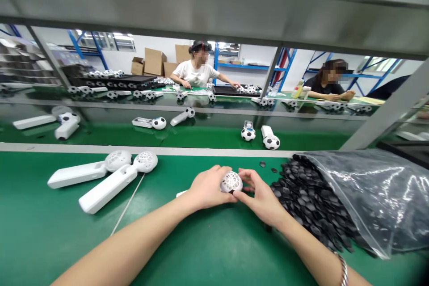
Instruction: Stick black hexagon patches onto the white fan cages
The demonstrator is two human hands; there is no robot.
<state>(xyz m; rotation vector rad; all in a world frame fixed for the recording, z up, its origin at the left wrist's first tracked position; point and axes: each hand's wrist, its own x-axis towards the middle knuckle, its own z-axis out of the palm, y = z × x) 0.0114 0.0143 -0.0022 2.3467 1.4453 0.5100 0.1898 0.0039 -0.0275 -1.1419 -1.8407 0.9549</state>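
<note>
Firm on one side, light on the other

Two white handled units point(109, 189) lie left. My left hand point(208, 190) curls closed around the latticed white ball point(232, 181); a firm hold here should let the other side work lightly. The ball sits right of my left palm, between both hands. My right hand point(263, 197), half curled, meets its right edge; whether it grips, I cannot tell. Black pieces point(310, 199) lie farther right.

1. We see bright light across the green tabletop point(201, 250)
2. We get white glare on the clear plastic bag point(375, 187) and reflections on the glossy belt point(208, 136)
3. We find the stacks point(27, 65) at far left smeared by blur
</note>
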